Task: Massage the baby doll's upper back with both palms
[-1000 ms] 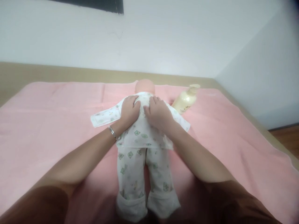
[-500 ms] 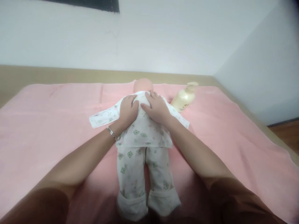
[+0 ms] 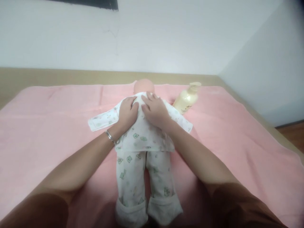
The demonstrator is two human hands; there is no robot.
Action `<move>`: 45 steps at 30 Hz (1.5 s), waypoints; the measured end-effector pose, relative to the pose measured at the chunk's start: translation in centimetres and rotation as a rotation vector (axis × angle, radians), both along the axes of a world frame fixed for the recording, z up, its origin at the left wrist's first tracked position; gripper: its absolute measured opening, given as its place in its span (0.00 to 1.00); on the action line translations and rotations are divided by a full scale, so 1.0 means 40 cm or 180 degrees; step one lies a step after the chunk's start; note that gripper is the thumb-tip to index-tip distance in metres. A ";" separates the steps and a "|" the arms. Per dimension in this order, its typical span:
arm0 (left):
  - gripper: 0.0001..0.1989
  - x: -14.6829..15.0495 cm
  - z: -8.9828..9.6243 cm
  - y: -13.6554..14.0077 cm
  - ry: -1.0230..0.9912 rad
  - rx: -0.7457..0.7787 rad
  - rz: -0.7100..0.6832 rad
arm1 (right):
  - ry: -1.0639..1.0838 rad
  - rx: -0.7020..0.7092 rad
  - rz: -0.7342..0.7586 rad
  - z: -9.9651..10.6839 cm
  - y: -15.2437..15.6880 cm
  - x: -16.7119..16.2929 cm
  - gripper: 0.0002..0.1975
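A baby doll in a white printed top and matching trousers lies with its bare head pointing away from me. Its face is out of sight, and its sleeves spread out to both sides. On the left of its upper body rests my left hand, fingers stretched out and thumb apart. My right hand lies flat on the upper right of the top, its fingers spread. Both palms touch the cloth. The trouser cuffs are rolled up at the near end.
A pink sheet covers the bed or table beneath the doll. Right of the doll, a cream pump bottle lies tilted near the right sleeve. A white wall stands behind the far edge, and another closes off the right side.
The whole view has shifted slightly, so the doll sits a little further left in it. Both hands stay on the doll's upper body, with the right fingers and thumb only slightly moved.
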State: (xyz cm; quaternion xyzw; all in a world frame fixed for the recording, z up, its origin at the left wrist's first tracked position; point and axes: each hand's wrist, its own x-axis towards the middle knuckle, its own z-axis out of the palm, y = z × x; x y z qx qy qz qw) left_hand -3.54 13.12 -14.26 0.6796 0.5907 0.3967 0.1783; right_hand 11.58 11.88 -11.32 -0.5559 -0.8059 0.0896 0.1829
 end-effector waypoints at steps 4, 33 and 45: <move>0.23 0.000 -0.001 0.002 -0.0004 0.0006 0.0017 | -0.0044 -0.0080 -0.0269 0.006 0.014 0.009 0.29; 0.27 0.045 0.028 -0.095 0.1800 0.0586 -0.0568 | 0.0101 0.0073 -0.0599 -0.020 0.007 -0.002 0.29; 0.22 -0.003 0.073 -0.012 0.0919 -0.0460 -0.0250 | -0.0615 0.0535 0.0006 0.006 -0.131 -0.047 0.30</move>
